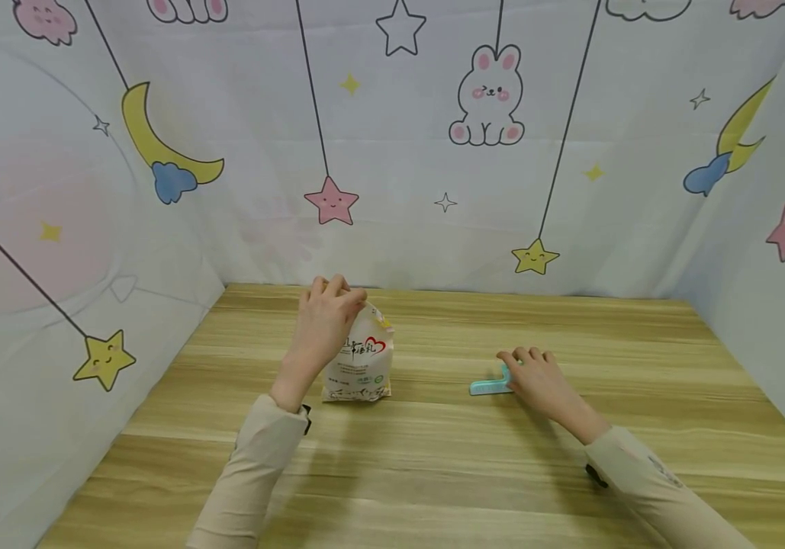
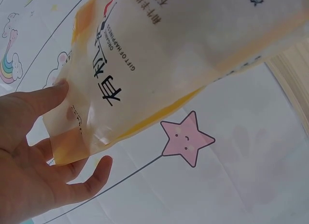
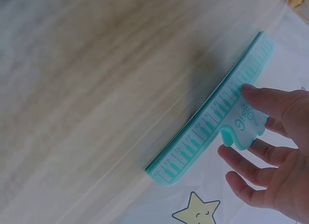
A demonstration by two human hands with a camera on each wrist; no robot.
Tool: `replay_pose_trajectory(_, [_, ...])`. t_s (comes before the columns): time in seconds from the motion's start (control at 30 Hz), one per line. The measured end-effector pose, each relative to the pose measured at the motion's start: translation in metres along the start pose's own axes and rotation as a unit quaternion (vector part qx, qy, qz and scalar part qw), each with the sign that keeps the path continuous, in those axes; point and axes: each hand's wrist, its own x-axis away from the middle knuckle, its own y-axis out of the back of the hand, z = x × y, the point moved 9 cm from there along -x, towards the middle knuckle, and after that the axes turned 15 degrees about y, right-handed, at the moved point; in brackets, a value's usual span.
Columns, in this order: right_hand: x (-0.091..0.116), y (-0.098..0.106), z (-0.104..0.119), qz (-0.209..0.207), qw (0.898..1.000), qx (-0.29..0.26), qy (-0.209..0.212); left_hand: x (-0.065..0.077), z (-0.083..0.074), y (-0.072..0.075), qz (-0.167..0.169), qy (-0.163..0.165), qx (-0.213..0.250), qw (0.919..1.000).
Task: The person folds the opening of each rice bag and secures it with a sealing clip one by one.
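A white plastic food bag (image 1: 361,370) with printed lettering stands upright on the table, left of the middle. My left hand (image 1: 323,324) pinches its top edge. In the left wrist view, the thumb lies on the near face of the bag (image 2: 159,55) and other fingers go behind it, partly hidden. Further right, my right hand (image 1: 543,381) holds a teal clip (image 1: 490,387) by its tab. The right wrist view shows piano-key markings along the clip's long bar (image 3: 207,122), with the thumb on the front of the tab and fingers behind it.
The wood-grain table (image 1: 426,473) runs back to a white cloth wall (image 1: 399,137) printed with stars, moons and rabbits. Similar cloth hangs along the left and right sides. Bare tabletop separates the bag from the clip.
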Motion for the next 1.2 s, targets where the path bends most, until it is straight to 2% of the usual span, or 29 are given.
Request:
replay_pose_trajectory(0.67, [0.004,0.006,0.002,-0.027,0.999,-0.025,0.017,-0.001,0.001,-0.002,0.004,0.005,-0.008,0.9999])
replay_pose_trajectory(1.2, [0.005,0.011,0.005,-0.024,0.999,-0.024,0.023,0.000,0.001,-0.002,0.005,0.007,-0.008,0.9999])
